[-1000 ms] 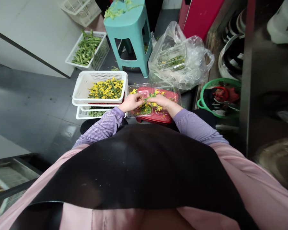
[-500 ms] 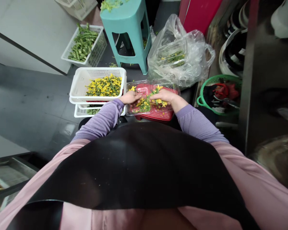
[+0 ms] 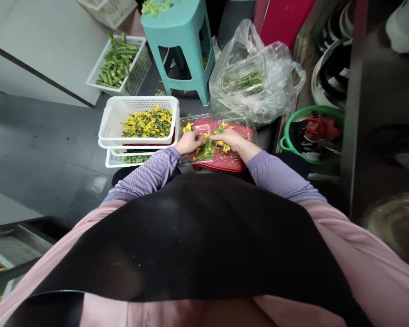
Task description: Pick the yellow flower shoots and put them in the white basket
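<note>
Over the clear plastic container [image 3: 236, 156] lying on a red stool [image 3: 221, 167], the two hands work close together. The right hand [image 3: 232, 138] is curled around a bunch of yellow-flowered stems [image 3: 221, 144]; the left hand [image 3: 188, 142] has its fingers pinched at the tips, though I can't tell whether anything is between them. Loose green bits [image 3: 206, 152] lie in the container. Just beside the left hand, a white basket [image 3: 113, 122] holds more yellow flowers [image 3: 149, 121].
</note>
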Available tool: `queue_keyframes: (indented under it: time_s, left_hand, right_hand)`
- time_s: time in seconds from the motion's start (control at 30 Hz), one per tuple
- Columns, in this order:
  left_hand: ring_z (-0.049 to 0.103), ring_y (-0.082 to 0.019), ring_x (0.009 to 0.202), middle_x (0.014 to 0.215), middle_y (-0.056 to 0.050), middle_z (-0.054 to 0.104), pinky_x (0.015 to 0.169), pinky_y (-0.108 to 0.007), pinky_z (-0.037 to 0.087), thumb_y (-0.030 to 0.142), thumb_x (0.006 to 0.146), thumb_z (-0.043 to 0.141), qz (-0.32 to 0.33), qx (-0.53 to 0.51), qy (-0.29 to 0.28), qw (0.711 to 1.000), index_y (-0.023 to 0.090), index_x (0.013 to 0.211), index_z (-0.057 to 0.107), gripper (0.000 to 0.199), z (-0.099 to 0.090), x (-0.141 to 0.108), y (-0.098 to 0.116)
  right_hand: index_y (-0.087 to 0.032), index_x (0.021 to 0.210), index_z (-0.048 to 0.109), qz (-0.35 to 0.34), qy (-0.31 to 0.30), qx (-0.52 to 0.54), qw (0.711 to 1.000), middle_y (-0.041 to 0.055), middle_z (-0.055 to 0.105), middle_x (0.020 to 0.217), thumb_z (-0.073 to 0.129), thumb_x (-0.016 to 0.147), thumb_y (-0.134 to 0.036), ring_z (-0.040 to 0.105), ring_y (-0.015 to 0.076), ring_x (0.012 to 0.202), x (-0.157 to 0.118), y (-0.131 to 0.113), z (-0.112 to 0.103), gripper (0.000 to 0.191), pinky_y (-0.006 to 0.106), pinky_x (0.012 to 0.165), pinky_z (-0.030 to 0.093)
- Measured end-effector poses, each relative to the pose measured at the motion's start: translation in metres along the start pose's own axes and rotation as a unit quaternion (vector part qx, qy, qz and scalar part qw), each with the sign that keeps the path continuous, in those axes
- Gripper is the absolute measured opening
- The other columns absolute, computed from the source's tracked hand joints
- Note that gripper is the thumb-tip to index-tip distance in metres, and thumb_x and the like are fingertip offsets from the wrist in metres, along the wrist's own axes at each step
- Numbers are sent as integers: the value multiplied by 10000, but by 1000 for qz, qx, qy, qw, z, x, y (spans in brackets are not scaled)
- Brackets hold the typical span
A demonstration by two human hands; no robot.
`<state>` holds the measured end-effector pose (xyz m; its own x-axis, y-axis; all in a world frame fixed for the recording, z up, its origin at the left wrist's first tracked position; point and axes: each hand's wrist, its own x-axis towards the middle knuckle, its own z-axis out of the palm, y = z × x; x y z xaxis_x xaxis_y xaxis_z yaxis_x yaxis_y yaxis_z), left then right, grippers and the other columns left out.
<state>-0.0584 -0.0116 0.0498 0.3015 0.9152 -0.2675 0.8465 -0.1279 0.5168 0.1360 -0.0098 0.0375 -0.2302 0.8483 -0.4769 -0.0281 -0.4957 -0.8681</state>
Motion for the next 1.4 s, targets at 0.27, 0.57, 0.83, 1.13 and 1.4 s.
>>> queue_keyframes:
  time_s: [0.27, 0.57, 0.83, 1.13, 1.4]
  left_hand:
    - [513, -87, 502, 625, -5, 575, 564, -228, 451, 95, 847, 551, -28, -256, -14, 966, 98, 873, 647, 99, -27, -9, 30]
    - [565, -102, 531, 629, -17, 588, 597, -243, 503, 127, 903, 554, -7, -311, -5, 950, 93, 962, 628, 101, -28, -11, 23]
    - [628, -284, 1030, 1045, -197, 663, 973, -399, 444, 200, 896, 551, -13, 197, -31, 980, 79, 983, 719, 225, -4, -8, -9]
    - [613, -188, 749, 761, -107, 668, 808, -299, 461, 212, 847, 574, -24, 138, -61, 988, 111, 814, 720, 180, 6, 5, -16]
    - [494, -104, 550, 586, -22, 573, 636, -252, 443, 237, 839, 616, -25, -162, -22, 986, 91, 741, 661, 182, -33, -3, 16]
  right_hand:
    - [-143, 755, 633, -28, 6, 125, 992, 22, 644, 699, 796, 668, -246, 609, 147, 665, 2, -6, 19, 212, 311, 685, 512]
    - [-156, 749, 540, 50, -70, 228, 970, -44, 522, 572, 718, 780, -239, 357, 36, 410, -2, -19, 22, 199, 194, 404, 305]
    - [-192, 743, 457, 45, -15, 211, 976, -53, 481, 550, 722, 787, -275, 358, 54, 421, 1, -17, 11, 282, 213, 427, 335]
    - [-147, 699, 550, 93, -2, 166, 982, -6, 591, 622, 570, 780, -132, 330, 50, 414, -5, -18, 9, 86, 224, 447, 342]
    - [-138, 666, 644, 35, 5, 67, 997, 39, 663, 679, 816, 624, -199, 595, 138, 621, 7, 1, 12, 187, 308, 681, 527]
